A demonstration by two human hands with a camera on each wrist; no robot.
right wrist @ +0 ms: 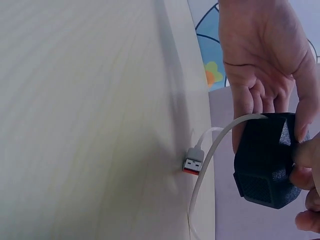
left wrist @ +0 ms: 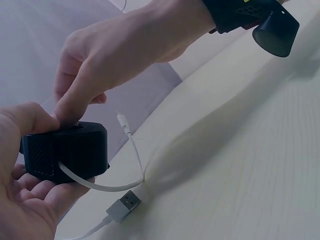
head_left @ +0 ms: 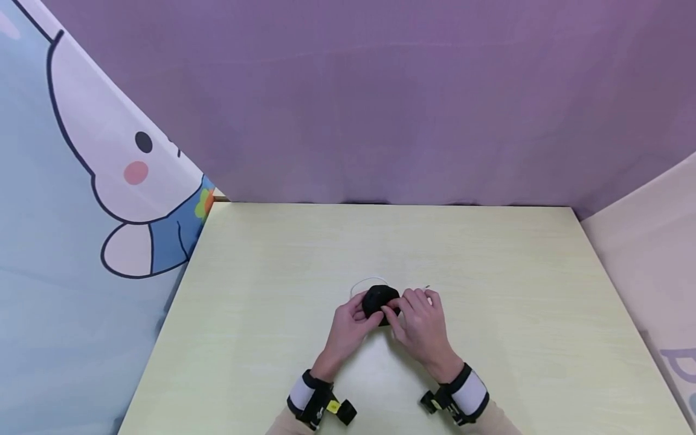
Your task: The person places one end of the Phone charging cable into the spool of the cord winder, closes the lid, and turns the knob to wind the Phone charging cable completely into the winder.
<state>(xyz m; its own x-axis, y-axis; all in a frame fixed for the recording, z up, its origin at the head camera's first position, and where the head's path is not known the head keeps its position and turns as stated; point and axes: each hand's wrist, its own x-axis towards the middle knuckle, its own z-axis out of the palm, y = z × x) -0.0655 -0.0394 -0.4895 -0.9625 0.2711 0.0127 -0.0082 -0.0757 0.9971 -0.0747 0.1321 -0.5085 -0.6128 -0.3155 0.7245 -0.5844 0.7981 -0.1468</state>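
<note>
Above the table, near its front middle, my left hand (head_left: 348,329) holds a small black angular case (head_left: 379,300) between thumb and fingers. One side of this case has a textured panel, and a slot shows in its top in the left wrist view. My right hand (head_left: 421,323) pinches at the slotted face with thumb and curled fingers; what lies under the fingertips is mostly hidden. A white charging cable (left wrist: 100,187) runs out of the case's side. Its small connector (left wrist: 123,121) sticks up beyond the case, while a USB plug (left wrist: 123,205) lies close over the tabletop.
The pale wooden table (head_left: 261,260) spreads around both hands. Behind it hangs a purple cloth (head_left: 380,109), with a cartoon-print curtain (head_left: 125,181) on the left and a light curtain (head_left: 647,241) on the right. Each wrist wears a strapped camera.
</note>
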